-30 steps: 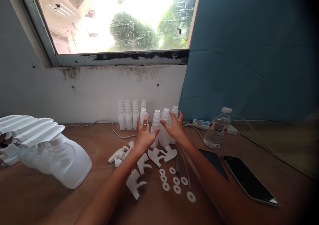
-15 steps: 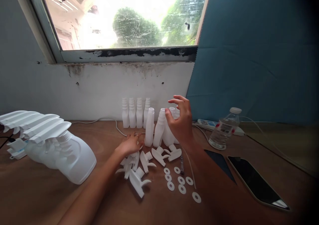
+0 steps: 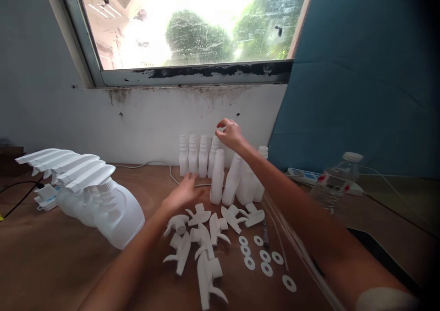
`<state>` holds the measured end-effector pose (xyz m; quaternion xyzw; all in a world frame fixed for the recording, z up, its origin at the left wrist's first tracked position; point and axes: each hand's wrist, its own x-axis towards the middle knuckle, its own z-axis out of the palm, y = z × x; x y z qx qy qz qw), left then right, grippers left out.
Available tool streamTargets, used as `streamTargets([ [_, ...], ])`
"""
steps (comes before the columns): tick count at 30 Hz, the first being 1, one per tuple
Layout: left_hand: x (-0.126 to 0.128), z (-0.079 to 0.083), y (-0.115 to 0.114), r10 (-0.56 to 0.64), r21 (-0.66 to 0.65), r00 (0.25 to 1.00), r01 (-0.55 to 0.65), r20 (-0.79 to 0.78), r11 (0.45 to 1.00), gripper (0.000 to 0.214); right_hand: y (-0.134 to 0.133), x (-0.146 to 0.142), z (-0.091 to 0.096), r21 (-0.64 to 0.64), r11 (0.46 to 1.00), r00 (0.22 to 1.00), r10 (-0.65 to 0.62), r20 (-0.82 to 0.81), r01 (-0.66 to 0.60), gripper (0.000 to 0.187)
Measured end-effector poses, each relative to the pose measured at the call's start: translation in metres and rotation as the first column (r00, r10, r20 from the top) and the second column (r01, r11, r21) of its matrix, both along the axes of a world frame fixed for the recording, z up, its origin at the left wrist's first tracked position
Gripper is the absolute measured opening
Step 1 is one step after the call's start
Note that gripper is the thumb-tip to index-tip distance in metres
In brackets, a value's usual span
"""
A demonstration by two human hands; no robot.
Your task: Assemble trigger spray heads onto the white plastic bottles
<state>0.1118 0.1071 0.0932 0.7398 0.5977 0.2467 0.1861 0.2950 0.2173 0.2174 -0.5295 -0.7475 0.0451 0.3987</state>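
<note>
My right hand (image 3: 231, 134) is raised over the back row of white bottles, beside the neck of the rightmost one (image 3: 213, 157). Its fingers are curved with a gap between them, and nothing shows in them. Low on the table, my left hand (image 3: 185, 189) reaches toward the bases of the back bottles (image 3: 193, 157), fingers stretched out and slightly blurred. More open-necked white bottles (image 3: 217, 178) stand in front, partly behind my right forearm. Several white trigger spray heads (image 3: 204, 274) lie scattered nearer me, alongside several flat white ring washers (image 3: 266, 269).
At left stands a row of white spray bottles with heads fitted (image 3: 120, 214). Thin clear tubes (image 3: 302, 256) lie under my right forearm. A clear water bottle (image 3: 335, 182), a power strip (image 3: 302, 175) and a dark phone (image 3: 378, 251) are at right. A cable (image 3: 147, 165) runs along the wall.
My right hand has moved left and farther away, to the back bottles. My left hand has left the spray heads and shifted toward the bottle bases. The view has turned slightly left.
</note>
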Motion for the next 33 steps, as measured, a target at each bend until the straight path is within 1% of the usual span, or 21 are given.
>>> streamTargets([
  [1,-0.001,0.010,0.017,0.115,0.067,0.993,-0.114,0.000,0.991,0.058,0.011,-0.002,0.004,-0.074,0.997,0.999,-0.010,0.048,0.013,0.030],
  [2,-0.001,0.021,0.034,0.235,0.128,0.972,-0.233,0.003,0.964,0.057,0.020,-0.005,0.008,-0.147,0.989,0.995,-0.017,0.098,0.031,0.035],
  [3,-0.001,0.031,0.050,0.331,0.178,0.944,-0.328,0.012,0.928,0.057,0.028,-0.008,0.011,-0.215,0.975,0.989,-0.018,0.148,0.050,0.040],
  [5,0.000,0.050,0.080,0.435,0.245,0.899,-0.431,0.039,0.868,0.056,0.039,-0.015,0.016,-0.331,0.940,0.971,0.000,0.240,0.082,0.047],
  [7,0.002,0.060,0.104,0.493,0.231,0.867,-0.496,0.074,0.837,0.057,0.046,-0.023,0.018,-0.402,0.910,0.950,0.030,0.310,0.102,0.053],
  [8,0.003,0.062,0.114,0.512,0.206,0.854,-0.519,0.091,0.829,0.056,0.049,-0.026,0.019,-0.415,0.905,0.942,0.050,0.332,0.098,0.055],
  [10,0.005,0.059,0.128,0.530,0.129,0.841,-0.541,0.112,0.831,0.055,0.055,-0.032,0.018,-0.422,0.905,0.929,0.111,0.354,0.052,0.055],
  [12,0.007,0.052,0.137,0.516,0.061,0.848,-0.525,0.119,0.849,0.054,0.061,-0.037,0.015,-0.438,0.899,0.914,0.194,0.356,-0.020,0.052],
  [14,0.008,0.043,0.141,0.498,0.047,0.859,-0.506,0.115,0.861,0.055,0.067,-0.040,0.011,-0.452,0.889,0.894,0.258,0.366,-0.071,0.049],
  [16,0.009,0.036,0.140,0.496,0.088,0.861,-0.506,0.115,0.858,0.054,0.071,-0.042,0.006,-0.429,0.900,0.883,0.266,0.387,-0.083,0.050],
  [18,0.010,0.033,0.135,0.505,0.132,0.854,-0.519,0.123,0.845,0.052,0.070,-0.044,0.004,-0.397,0.914,0.881,0.255,0.399,-0.085,0.050],
  [21,0.010,0.037,0.120,0.500,0.177,0.854,-0.519,0.140,0.836,0.049,0.060,-0.044,0.007,-0.365,0.925,0.879,0.257,0.401,-0.103,0.045],
  [23,0.009,0.043,0.105,0.504,0.211,0.851,-0.525,0.147,0.825,0.046,0.048,-0.041,0.015,-0.328,0.931,0.870,0.292,0.398,-0.162,0.039],
  [25,0.006,0.052,0.086,0.520,0.243,0.841,-0.541,0.148,0.805,0.044,0.033,-0.038,0.025,-0.278,0.928,0.860,0.344,0.377,-0.249,0.035],
  [27,0.002,0.062,0.065,0.539,0.266,0.830,-0.556,0.139,0.788,0.044,0.018,-0.036,0.035,-0.234,0.918,0.857,0.387,0.342,-0.321,0.034],
  [29,-0.003,0.071,0.045,0.560,0.279,0.819,-0.571,0.126,0.772,0.045,0.004,-0.036,0.043,-0.204,0.907,0.857,0.416,0.305,-0.368,0.035],
  [31,-0.009,0.075,0.026,0.581,0.278,0.806,-0.588,0.118,0.759,0.046,-0.008,-0.038,0.047,-0.204,0.891,0.848,0.449,0.281,-0.404,0.034],
  [33,-0.014,0.074,0.012,0.592,0.265,0.798,-0.598,0.109,0.757,0.047,-0.018,-0.041,0.046,-0.236,0.868,0.830,0.491,0.266,-0.438,0.034],
])
